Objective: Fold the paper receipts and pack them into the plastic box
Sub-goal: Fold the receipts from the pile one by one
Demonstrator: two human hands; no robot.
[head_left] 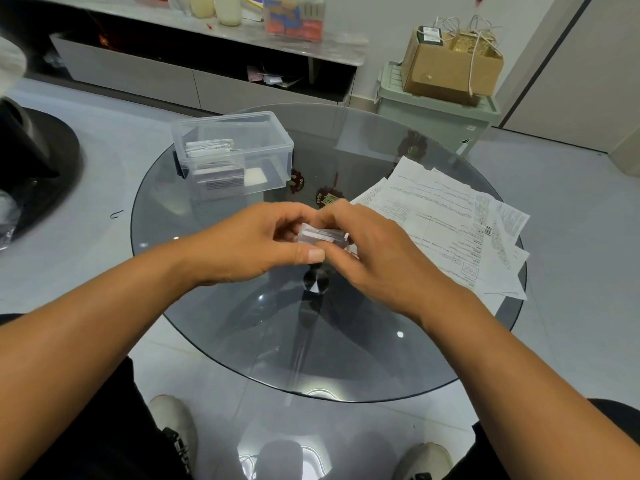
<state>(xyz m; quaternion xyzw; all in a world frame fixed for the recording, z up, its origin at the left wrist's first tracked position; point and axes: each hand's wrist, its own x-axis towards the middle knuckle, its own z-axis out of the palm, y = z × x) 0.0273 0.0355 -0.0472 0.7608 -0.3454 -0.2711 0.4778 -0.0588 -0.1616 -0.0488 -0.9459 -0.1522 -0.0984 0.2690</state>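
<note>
A small folded receipt (320,235) is held above the middle of the round glass table (363,355). My left hand (256,242) pinches its left end between thumb and fingers. My right hand (372,249) grips its right end, fingers curled round it. A clear plastic box (263,133) stands open at the table's far left, with several folded receipts (209,148) stacked inside its left half. A spread pile of flat paper receipts (446,220) lies on the table's right side, just beyond my right hand.
The table's metal stem shows through the glass under my hands. A pale green bin (436,112) with a cardboard box (450,64) on top stands behind the table. A low cabinet (138,74) runs along the back wall. My shoes are under the near edge.
</note>
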